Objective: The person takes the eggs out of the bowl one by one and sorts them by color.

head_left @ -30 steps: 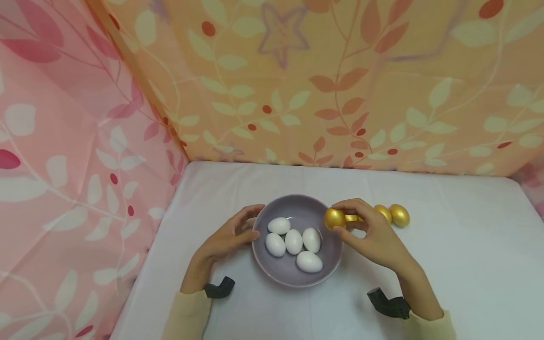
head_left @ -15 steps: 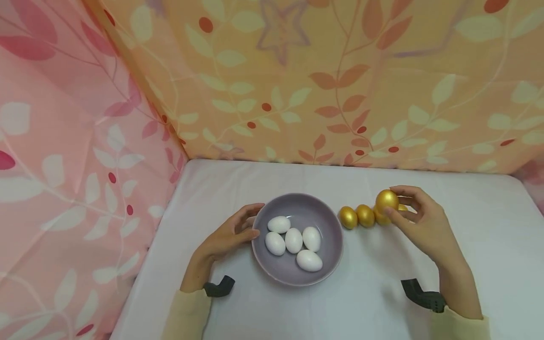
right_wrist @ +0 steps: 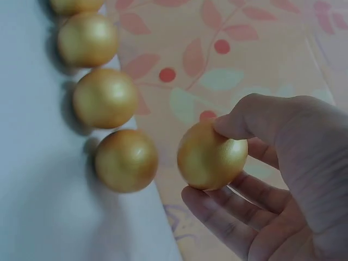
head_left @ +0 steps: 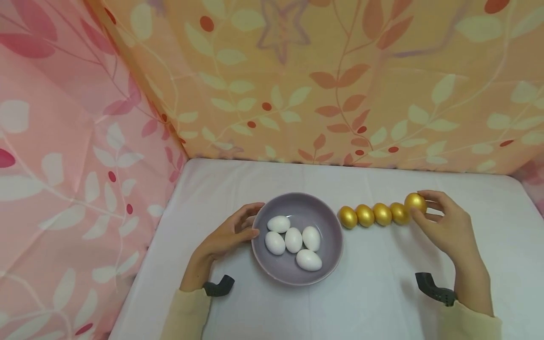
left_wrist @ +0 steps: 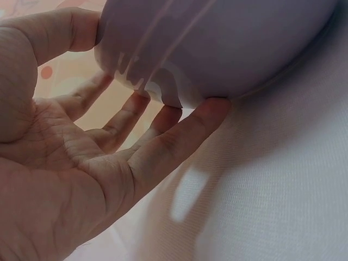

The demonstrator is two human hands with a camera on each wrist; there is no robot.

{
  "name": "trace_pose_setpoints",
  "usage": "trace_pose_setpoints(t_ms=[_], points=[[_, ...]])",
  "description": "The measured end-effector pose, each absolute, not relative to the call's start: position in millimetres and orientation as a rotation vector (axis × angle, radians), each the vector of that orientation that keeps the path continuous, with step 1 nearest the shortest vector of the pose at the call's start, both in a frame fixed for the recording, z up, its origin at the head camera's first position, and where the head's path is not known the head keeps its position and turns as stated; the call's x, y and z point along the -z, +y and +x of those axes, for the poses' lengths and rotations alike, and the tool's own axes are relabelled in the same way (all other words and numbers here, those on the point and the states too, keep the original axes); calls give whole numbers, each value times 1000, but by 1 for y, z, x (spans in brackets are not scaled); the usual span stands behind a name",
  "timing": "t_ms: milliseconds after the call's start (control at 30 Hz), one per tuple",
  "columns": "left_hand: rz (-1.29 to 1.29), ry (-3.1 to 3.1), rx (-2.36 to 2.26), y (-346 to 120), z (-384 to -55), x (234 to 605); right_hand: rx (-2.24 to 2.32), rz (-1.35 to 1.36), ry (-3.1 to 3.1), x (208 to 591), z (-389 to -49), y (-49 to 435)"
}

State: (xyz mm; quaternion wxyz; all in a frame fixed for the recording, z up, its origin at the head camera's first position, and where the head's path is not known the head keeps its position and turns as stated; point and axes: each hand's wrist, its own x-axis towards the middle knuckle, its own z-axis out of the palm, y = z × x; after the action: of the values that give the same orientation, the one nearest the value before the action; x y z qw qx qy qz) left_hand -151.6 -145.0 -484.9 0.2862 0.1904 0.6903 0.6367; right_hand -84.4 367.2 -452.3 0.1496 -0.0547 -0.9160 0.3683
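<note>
- Left hand (head_left: 227, 236): fingers (left_wrist: 122, 117) half bent and spread along the outer wall of the mauve bowl (head_left: 308, 208), thumb tip at its rim; the bowl is held from its left side.
- Right hand (head_left: 448, 226): fingers narrowed to a pinch on one golden egg (head_left: 415, 203), thumb on one side and fingertips on the other.
- Position of the golden egg: at the right end of the row of four golden eggs (head_left: 365, 215), overlapping the last one in the head view; the right wrist view shows a gap between the two. Whether it touches the tabletop (head_left: 297, 311) cannot be told.
- Row: four eggs close together, the leftmost just beside the bowl's right rim; shells uniformly gold and glossy.
- Bowl, upright on the tabletop: five white eggs (head_left: 293, 241) inside, shells uniformly white, one nearest the front lying on its side.
- Surface markings: the orange cloth (head_left: 289, 118) behind carries leaves, red dots and a purple star outline (head_left: 283, 30); the pink cloth (head_left: 80, 189) at left bears white and pink leaves.
- Wrists: cream sleeves (head_left: 187, 314), each with a black curved piece (head_left: 219, 286) beside it; fine detail on the right one is too small to read.
</note>
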Motion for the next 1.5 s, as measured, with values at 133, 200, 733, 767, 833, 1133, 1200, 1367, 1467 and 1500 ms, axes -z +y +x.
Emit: trace_pose_setpoints(t_ms=[133,200,733,767,833,1133,1200,1367,1467,1500], points=[[519,1829,-1708,-142,-152,487,-1005,-227,-2702,458,-83,380],[518,1822,-1709,-141,-152,487,-977,-241,-2721,461,-82,385],[516,1843,-1699,-143,-151,483,-896,-191,-2846,477,-88,393],[518,1845,-1697,-143,-152,483,-887,-182,-2849,477,-88,393],[519,1853,-1694,-143,-153,483,-884,-172,-2843,478,-88,393],[528,1862,-1695,-147,-151,484,-873,-176,-2880,486,-92,391],[526,1861,-1693,-147,-150,485,-871,-179,-2893,488,-92,391],[535,1859,-1696,-147,-149,488,-884,-176,-2906,490,-91,390],[553,1859,-1705,-147,-149,487,-876,-155,-2899,490,-92,390],[556,1858,-1707,-147,-150,487,-872,-149,-2897,490,-92,390]])
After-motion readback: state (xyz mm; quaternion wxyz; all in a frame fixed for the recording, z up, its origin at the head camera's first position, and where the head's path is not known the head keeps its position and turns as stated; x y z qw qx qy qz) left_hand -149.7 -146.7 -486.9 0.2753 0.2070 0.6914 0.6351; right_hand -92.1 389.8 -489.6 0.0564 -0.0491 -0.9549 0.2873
